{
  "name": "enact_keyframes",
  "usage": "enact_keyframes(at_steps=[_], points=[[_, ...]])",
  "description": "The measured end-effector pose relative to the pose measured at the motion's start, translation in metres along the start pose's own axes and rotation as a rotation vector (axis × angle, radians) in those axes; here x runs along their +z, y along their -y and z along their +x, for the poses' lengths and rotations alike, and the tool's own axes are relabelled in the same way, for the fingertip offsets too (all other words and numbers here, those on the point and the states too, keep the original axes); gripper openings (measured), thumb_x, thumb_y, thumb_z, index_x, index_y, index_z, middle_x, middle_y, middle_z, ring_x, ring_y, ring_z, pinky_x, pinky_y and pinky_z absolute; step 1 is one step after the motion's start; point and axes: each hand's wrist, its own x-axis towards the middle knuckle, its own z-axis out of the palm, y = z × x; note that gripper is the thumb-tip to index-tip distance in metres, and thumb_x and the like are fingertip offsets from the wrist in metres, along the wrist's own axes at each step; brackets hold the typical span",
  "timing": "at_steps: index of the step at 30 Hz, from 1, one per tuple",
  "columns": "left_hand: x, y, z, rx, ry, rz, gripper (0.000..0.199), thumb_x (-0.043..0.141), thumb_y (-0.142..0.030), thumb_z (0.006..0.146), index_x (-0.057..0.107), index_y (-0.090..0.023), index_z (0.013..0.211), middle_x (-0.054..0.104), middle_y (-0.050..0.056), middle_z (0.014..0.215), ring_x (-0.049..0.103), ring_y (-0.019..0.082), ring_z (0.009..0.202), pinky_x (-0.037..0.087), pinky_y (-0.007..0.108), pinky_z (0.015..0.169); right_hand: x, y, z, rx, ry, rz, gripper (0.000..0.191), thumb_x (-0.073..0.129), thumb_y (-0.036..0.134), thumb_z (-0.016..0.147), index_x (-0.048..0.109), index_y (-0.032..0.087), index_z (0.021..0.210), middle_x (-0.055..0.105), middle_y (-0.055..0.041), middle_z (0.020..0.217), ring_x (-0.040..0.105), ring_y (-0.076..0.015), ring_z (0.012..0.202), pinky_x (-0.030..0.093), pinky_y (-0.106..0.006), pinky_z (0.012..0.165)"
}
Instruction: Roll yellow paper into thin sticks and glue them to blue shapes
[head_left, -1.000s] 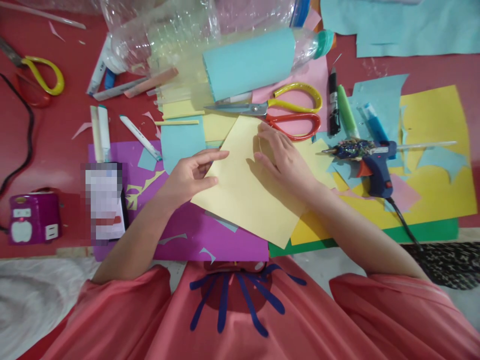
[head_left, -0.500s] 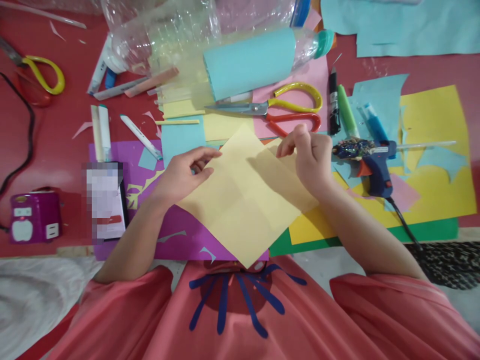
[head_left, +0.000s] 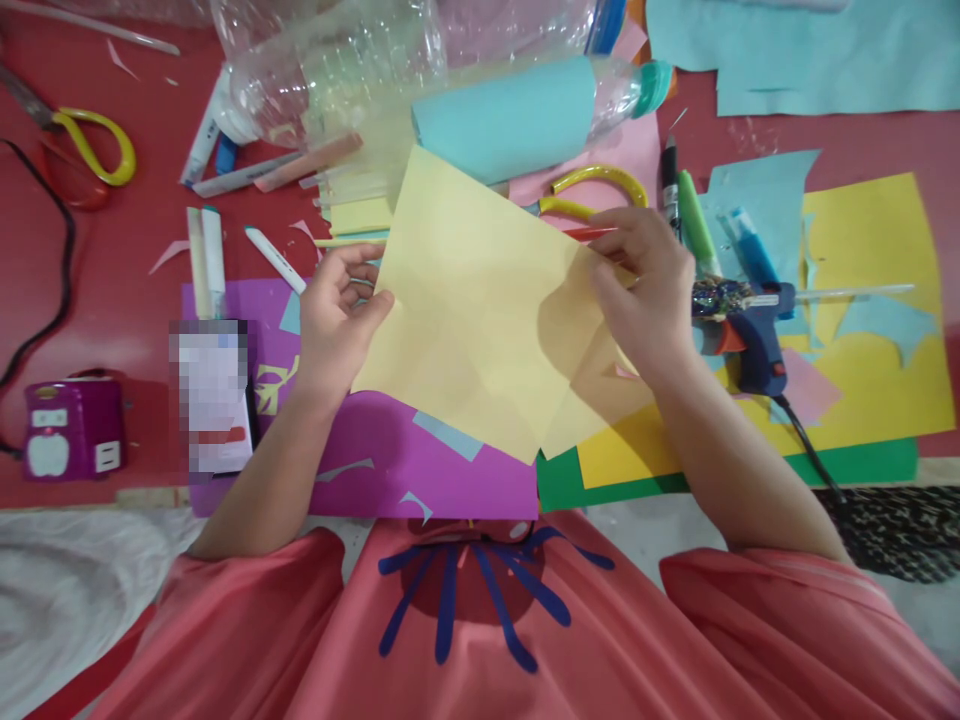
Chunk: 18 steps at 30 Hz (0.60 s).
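A pale yellow sheet of paper (head_left: pixel 472 310) is raised in front of me, tilted, its top corner overlapping the blue-wrapped bottle (head_left: pixel 510 115). My left hand (head_left: pixel 337 315) pinches its left edge between thumb and fingers. At the right corner, my right hand (head_left: pixel 649 285) grips the sheet, thumb in front and fingers curled at the edge. Another pale yellow paper (head_left: pixel 600 405) lies beneath on the right. Scissors with yellow and red handles (head_left: pixel 600 180) are partly covered by the sheet, their blades hidden.
A glue gun (head_left: pixel 757 330) lies right of my right hand on yellow paper (head_left: pixel 877 390). Purple paper (head_left: pixel 450 490) spreads below the sheet. To the left are a phone (head_left: pixel 217 400), several markers (head_left: pixel 214 250), a purple box (head_left: pixel 73 430) and other scissors (head_left: pixel 97 145). Clear bottles (head_left: pixel 337 60) lie behind.
The pale yellow sheet has been lifted and turned, moving away from me. My right hand has come down onto its right corner, and my left hand has closed on its left edge.
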Motion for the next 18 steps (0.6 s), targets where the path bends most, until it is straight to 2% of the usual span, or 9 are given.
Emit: enact_keyframes(at_steps=[3, 6, 11, 15, 18], points=[[0.002, -0.003, -0.002, -0.039, 0.038, 0.005, 0.036, 0.076, -0.042, 0.069, 0.061, -0.026, 0.098, 0.062, 0.000, 0.090, 0.058, 0.012, 0.075, 0.048, 0.028, 0.071, -0.010, 0.002, 0.009, -0.029, -0.041, -0.012, 0.025, 0.050, 0.009, 0.078, 0.062, 0.023, 0.095, 0.070, -0.0046, 0.086, 0.065, -0.0154, 0.077, 0.054, -0.031, 0.074], [0.002, -0.009, -0.004, 0.046, 0.018, 0.025, 0.040, 0.074, -0.051, 0.071, 0.059, -0.025, 0.098, 0.059, -0.003, 0.084, 0.056, 0.008, 0.077, 0.047, 0.028, 0.073, -0.016, 0.004, 0.014, -0.070, 0.001, -0.052, 0.021, 0.050, 0.009, 0.078, 0.064, 0.023, 0.084, 0.072, -0.0036, 0.089, 0.067, -0.0172, 0.084, 0.054, -0.033, 0.077], [0.000, -0.010, -0.004, 0.251, -0.215, -0.041, 0.030, 0.073, -0.047, 0.076, 0.060, -0.024, 0.089, 0.059, -0.007, 0.078, 0.059, 0.006, 0.075, 0.046, 0.027, 0.070, -0.014, 0.005, 0.012, -0.071, 0.013, -0.051, 0.023, 0.048, 0.006, 0.075, 0.064, 0.021, 0.078, 0.073, -0.0014, 0.085, 0.068, -0.0177, 0.081, 0.055, -0.034, 0.075], [0.001, -0.008, -0.012, 0.265, -0.164, -0.063, 0.014, 0.071, -0.039, 0.078, 0.063, -0.027, 0.081, 0.063, -0.006, 0.073, 0.064, 0.009, 0.067, 0.051, 0.027, 0.066, -0.010, 0.007, 0.009, -0.108, 0.105, -0.032, 0.022, 0.047, 0.007, 0.074, 0.065, 0.021, 0.079, 0.073, -0.0025, 0.084, 0.068, -0.0187, 0.084, 0.054, -0.036, 0.079], [0.006, -0.009, -0.024, 0.275, -0.003, 0.042, 0.011, 0.066, -0.037, 0.082, 0.067, -0.027, 0.088, 0.068, -0.003, 0.081, 0.066, 0.011, 0.070, 0.052, 0.027, 0.069, -0.008, 0.009, 0.007, -0.102, 0.190, -0.054, 0.022, 0.046, 0.011, 0.079, 0.065, 0.022, 0.082, 0.073, -0.0028, 0.088, 0.068, -0.0195, 0.086, 0.054, -0.037, 0.080]])
